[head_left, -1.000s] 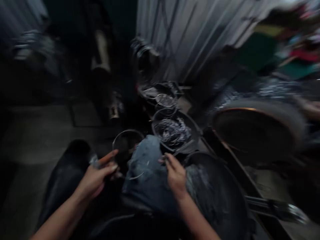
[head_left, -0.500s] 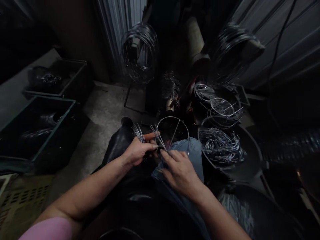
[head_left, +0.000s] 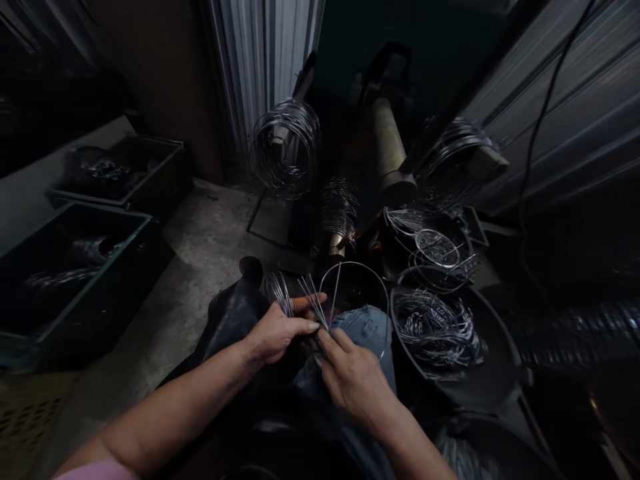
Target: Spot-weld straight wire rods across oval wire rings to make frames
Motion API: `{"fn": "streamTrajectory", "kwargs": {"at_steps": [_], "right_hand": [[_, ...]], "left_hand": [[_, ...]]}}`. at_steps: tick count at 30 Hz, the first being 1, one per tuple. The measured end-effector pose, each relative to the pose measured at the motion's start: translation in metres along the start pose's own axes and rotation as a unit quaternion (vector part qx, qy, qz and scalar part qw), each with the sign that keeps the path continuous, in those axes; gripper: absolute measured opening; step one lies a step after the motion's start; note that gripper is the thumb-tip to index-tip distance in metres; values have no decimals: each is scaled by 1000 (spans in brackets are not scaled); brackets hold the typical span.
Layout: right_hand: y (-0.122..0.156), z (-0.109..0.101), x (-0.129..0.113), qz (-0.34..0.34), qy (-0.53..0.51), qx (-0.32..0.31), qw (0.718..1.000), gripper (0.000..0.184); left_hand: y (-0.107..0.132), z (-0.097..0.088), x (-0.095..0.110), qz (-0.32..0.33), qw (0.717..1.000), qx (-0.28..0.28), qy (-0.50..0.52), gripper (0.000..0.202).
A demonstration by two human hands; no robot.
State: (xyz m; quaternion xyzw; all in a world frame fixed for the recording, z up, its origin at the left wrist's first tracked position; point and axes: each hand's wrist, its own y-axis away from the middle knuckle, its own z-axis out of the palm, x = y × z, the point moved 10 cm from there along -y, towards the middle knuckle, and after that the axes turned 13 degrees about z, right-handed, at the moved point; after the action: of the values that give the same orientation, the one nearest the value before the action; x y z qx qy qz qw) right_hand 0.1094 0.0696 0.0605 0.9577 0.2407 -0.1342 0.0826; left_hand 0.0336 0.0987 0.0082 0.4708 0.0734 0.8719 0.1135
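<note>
My left hand (head_left: 277, 330) is closed around a bundle of thin wire rings (head_left: 280, 292), thumb stretched along the top. My right hand (head_left: 353, 373) is pinched on a single wire ring (head_left: 356, 293) whose loose ends cross between both hands, above my knee in blue jeans (head_left: 367, 327). The ring stands almost upright in front of the fingers. A dark apron (head_left: 233, 317) covers my left leg.
A dark pan (head_left: 493, 373) at the right holds several wire rings (head_left: 437, 330). Behind it lie more rings (head_left: 437, 247). Wire coils (head_left: 285, 147) hang on spindles of a machine (head_left: 393, 157). Two green crates (head_left: 75, 267) stand at the left on the concrete floor.
The view has swung left and settled from a blurred look to the right. My hands came together over the knee, and the right hand has taken hold of the wire ring.
</note>
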Motion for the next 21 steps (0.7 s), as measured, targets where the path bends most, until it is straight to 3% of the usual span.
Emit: {"fn": "streamTrajectory", "kwargs": {"at_steps": [15,21], "right_hand": [[-25,-29,11,-3,24,11,1000,39],[-33,-36,16,18,31,-16,999,35]], "left_hand": [[-31,13,17,34,999,-11,39,52],[-40,21,22,33,997,-28,62,52]]}}
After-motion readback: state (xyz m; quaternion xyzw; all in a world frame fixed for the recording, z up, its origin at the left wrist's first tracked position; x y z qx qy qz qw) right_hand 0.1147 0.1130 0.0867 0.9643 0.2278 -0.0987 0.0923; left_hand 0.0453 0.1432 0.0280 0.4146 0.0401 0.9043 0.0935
